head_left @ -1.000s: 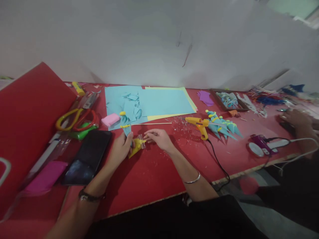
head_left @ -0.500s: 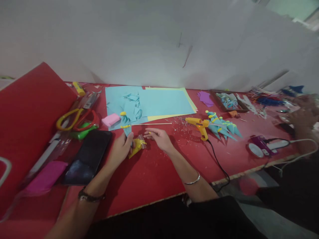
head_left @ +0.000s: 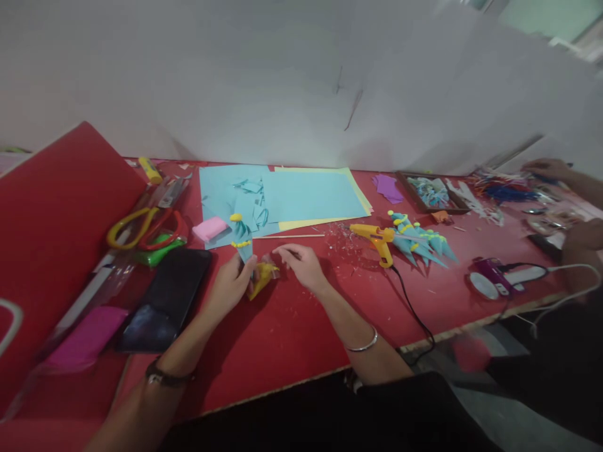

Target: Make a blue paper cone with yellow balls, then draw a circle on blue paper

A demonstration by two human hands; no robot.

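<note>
Nearest me, the yellow bag (head_left: 260, 282) sits against the left hand (head_left: 230, 282), its clear end toward the right hand (head_left: 304, 267) just beside it, whose fingertips are close; I can't tell if they pinch anything. Beyond, the left-clasped blue cone (head_left: 242, 233) points away, leaning left.

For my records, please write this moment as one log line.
left hand: holds yellow-trimmed blue piece | right hand: near yellow packet, grip unclear | rest: glue gun on red table
</note>
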